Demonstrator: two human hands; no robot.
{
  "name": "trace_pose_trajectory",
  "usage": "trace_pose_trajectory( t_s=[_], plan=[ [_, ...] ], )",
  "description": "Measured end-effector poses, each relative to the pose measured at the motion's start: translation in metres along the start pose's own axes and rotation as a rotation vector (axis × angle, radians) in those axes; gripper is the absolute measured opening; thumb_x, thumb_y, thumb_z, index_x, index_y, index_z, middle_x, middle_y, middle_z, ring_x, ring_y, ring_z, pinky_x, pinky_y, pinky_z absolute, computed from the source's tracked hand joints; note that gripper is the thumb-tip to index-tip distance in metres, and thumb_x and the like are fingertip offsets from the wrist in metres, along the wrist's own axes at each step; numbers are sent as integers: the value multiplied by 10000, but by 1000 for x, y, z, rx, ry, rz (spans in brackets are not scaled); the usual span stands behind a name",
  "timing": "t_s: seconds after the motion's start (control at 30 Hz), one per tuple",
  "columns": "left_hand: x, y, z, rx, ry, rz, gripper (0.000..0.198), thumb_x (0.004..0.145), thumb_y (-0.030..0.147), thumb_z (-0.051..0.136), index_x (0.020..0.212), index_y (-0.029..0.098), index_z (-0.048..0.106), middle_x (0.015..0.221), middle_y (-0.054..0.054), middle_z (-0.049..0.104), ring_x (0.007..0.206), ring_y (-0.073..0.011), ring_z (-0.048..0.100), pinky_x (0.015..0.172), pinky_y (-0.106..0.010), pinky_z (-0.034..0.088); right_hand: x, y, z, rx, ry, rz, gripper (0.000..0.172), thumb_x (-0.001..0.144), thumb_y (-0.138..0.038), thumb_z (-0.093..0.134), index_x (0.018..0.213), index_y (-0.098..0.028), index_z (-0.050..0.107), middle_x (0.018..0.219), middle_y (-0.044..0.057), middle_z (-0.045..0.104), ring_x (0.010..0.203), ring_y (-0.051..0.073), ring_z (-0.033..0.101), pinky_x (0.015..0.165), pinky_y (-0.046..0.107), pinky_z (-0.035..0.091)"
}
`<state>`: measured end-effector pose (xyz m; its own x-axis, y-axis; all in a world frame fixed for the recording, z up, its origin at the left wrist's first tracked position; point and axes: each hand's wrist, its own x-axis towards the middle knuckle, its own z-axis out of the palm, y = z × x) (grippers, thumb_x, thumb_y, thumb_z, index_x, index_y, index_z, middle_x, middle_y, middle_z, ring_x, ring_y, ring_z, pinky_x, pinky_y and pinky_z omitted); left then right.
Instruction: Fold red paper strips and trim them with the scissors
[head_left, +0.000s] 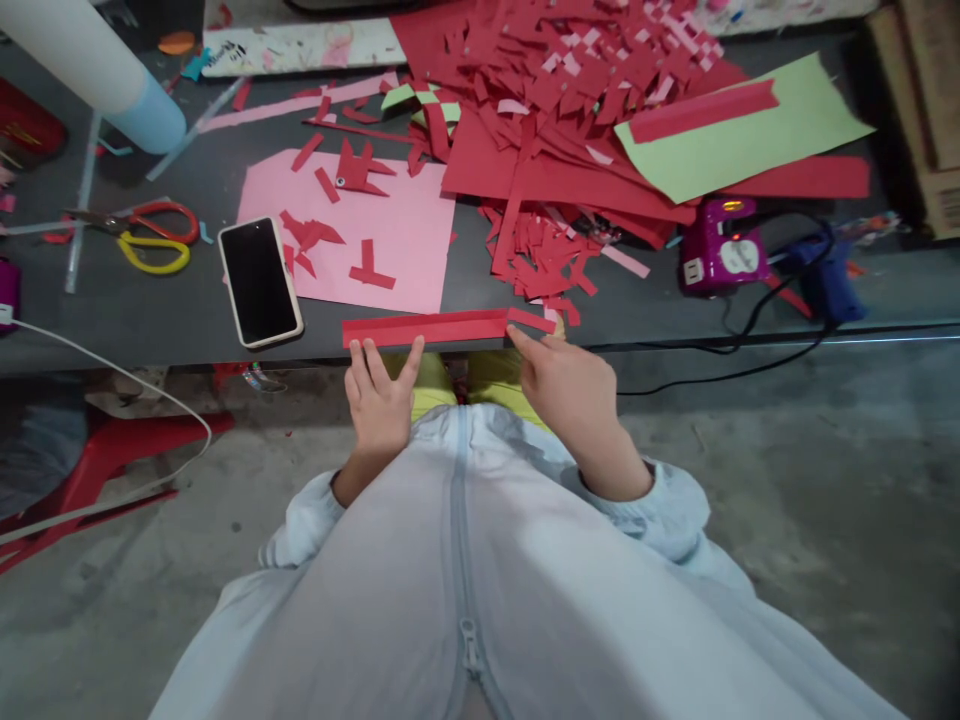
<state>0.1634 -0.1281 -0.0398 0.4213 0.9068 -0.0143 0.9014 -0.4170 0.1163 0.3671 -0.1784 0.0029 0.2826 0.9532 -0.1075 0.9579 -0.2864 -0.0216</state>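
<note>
A long red paper strip point(427, 328) lies along the near edge of the dark table point(180, 310). My left hand point(381, 400) rests just below its left part, fingers stretched out and apart, fingertips at the strip's edge. My right hand point(574, 390) is at the strip's right end, index finger extended and touching it, the other fingers curled. Neither hand grips anything.
A phone point(259, 281) lies left of the strip beside a pink sheet point(375, 230) with red cut pieces. Scissors point(150, 235) are further left. A heap of red strips point(570, 110), a green sheet point(742, 130), a purple power strip point(721, 250) and a blue glue gun point(825, 270) are to the right.
</note>
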Motion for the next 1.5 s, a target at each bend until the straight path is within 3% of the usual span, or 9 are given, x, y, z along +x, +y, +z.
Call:
trace_pose_trajectory(
  t_s=[0.1,0.17,0.27,0.47,0.67,0.97,1.13,1.5],
  plan=[
    [-2,3,7,0,25,-25,680,866,196,636,1470,395,395,1573,-221,312,1460,-444,255,1085,-628,338,12,-7,5,91,235,-94,394,928,-197,412,1217,-175,678,864,101,671,776,206,555,670,316,379],
    [-3,5,11,7,60,-22,678,882,199,611,1483,399,367,1586,-213,290,1466,-441,234,1094,-630,325,23,-15,6,145,292,-212,345,954,-246,418,1105,-159,715,915,116,665,831,224,529,743,341,396],
    [-3,8,15,14,91,-11,689,892,206,596,1498,402,332,1596,-208,271,1472,-440,214,1100,-626,324,36,-30,9,171,266,-333,332,965,-282,429,1012,-140,726,1005,135,662,890,247,497,776,361,389],
    [-2,13,14,26,72,-16,738,871,199,627,1511,388,309,1592,-191,294,1488,-405,212,1110,-617,332,45,-47,15,190,201,-345,267,928,-270,520,1091,-120,670,1116,159,643,977,282,478,786,388,355],
    [-4,12,10,18,87,-10,705,866,171,607,1503,335,354,1557,-219,345,1469,-423,258,1071,-600,371,52,-48,15,192,206,-327,212,897,-253,571,1038,-117,654,971,147,643,935,281,485,771,377,342],
    [0,-5,-8,-38,122,-15,591,922,211,448,1503,141,368,1504,-212,442,1359,-329,451,1047,-488,387,48,-43,16,172,216,-441,200,923,-183,505,889,-160,701,903,107,646,855,230,482,708,329,346],
    [1,-16,-15,-44,148,39,569,925,232,435,1491,180,404,1514,-136,459,1273,-308,488,1015,-479,362,38,-44,21,146,212,-474,265,945,-139,454,936,-165,717,994,100,689,890,209,506,714,316,366],
    [-15,-21,-15,-41,208,71,465,913,233,462,1359,157,572,1373,-116,612,1169,-294,538,942,-450,345,22,-41,27,164,245,-489,306,939,-118,467,1143,-127,696,1189,129,700,1041,213,608,852,320,490]
  ],
)
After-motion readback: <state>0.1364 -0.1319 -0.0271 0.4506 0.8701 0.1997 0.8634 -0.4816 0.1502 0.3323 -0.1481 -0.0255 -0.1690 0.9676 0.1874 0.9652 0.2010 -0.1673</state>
